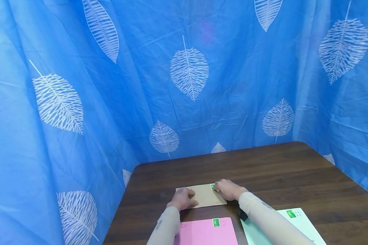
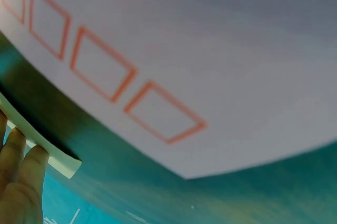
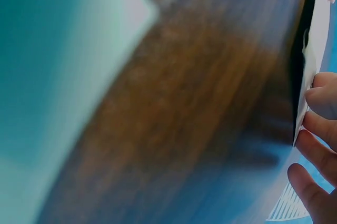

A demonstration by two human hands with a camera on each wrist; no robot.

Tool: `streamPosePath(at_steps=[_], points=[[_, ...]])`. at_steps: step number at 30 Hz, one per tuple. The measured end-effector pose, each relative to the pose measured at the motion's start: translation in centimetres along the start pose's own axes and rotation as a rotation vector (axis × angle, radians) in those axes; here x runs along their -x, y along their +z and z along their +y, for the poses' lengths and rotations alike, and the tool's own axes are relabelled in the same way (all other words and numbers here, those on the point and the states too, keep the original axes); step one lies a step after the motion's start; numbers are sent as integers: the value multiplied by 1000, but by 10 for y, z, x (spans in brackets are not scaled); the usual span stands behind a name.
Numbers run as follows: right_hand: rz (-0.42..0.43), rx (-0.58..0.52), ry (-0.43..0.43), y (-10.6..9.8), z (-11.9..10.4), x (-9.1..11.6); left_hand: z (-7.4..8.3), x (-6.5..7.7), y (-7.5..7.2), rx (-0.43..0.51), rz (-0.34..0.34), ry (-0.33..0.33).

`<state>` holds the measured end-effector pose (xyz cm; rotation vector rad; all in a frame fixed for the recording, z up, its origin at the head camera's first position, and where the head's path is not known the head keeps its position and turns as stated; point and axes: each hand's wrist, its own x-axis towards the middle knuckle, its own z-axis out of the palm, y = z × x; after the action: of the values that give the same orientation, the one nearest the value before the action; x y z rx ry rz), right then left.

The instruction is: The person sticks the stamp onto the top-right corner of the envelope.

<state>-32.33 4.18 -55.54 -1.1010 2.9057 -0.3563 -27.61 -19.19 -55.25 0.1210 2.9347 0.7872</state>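
Note:
A tan envelope point(image 1: 203, 196) lies on the dark wooden table, with a green stamp point(image 1: 213, 186) at its upper right corner. Across its left end rests my left hand point(image 1: 183, 199), thumb and index finger spread on the paper. My right hand point(image 1: 229, 189) touches the right end beside the stamp, its fingertips partly covering it. The left wrist view shows fingers point(image 2: 35, 163) against the envelope's edge point(image 2: 66, 166). In the right wrist view, the fingers point(image 3: 313, 150) meet the thin edge of the same envelope point(image 3: 307, 81).
Nearer the front lie a pink envelope point(image 1: 205, 233) and a mint-green envelope point(image 1: 303, 223), each bearing a green stamp. A small black object point(image 1: 242, 215) is partly hidden by the right forearm. Blue leaf-patterned curtains point(image 1: 135, 85) surround the table point(image 1: 263, 170).

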Motion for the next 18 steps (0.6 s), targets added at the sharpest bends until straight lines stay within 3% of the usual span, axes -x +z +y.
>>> streamPosePath(at_steps=[6, 12, 18], points=[[-2, -31, -15, 0, 4, 1, 1, 0, 1, -10, -3, -17], [14, -49, -73, 0, 8, 2, 2, 0, 0, -13, -10, 8], [2, -52, -68, -1, 9, -1, 1, -1, 0, -27, -9, 11]])
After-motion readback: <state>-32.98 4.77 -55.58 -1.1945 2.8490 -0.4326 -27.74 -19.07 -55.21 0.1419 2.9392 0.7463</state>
